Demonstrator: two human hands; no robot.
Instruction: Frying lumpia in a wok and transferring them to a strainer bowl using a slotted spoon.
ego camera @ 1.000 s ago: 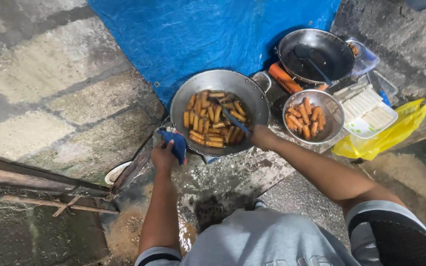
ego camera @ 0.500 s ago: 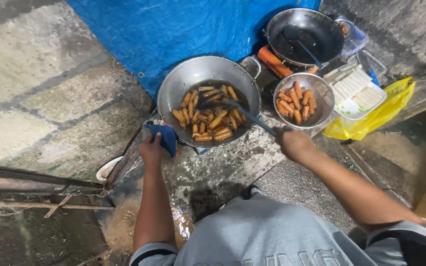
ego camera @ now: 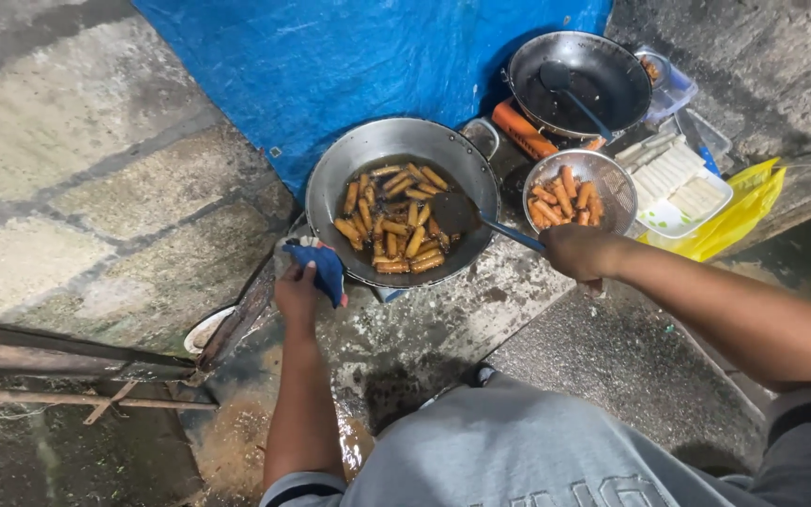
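Observation:
A large metal wok (ego camera: 330, 183) holds several golden fried rolls (ego camera: 396, 225) in oil. My left hand (ego camera: 298, 291) grips the wok's near-left handle through a blue cloth (ego camera: 323, 266). My right hand (ego camera: 579, 252) holds the blue handle of a skimmer (ego camera: 457, 214), whose round head rests among the rolls in the wok. A wire strainer (ego camera: 612, 174) to the right of the wok holds more fried rolls.
A dark empty wok (ego camera: 612, 80) with a ladle sits at the back right. A white tray of pale uncooked rolls (ego camera: 678, 183) lies on a yellow bag (ego camera: 753, 188). A blue tarp (ego camera: 368, 66) hangs behind. Concrete wall is at left.
My right hand has drawn back toward me and to the right while the skimmer stays in the wok. The left hand keeps its hold on the cloth-wrapped handle.

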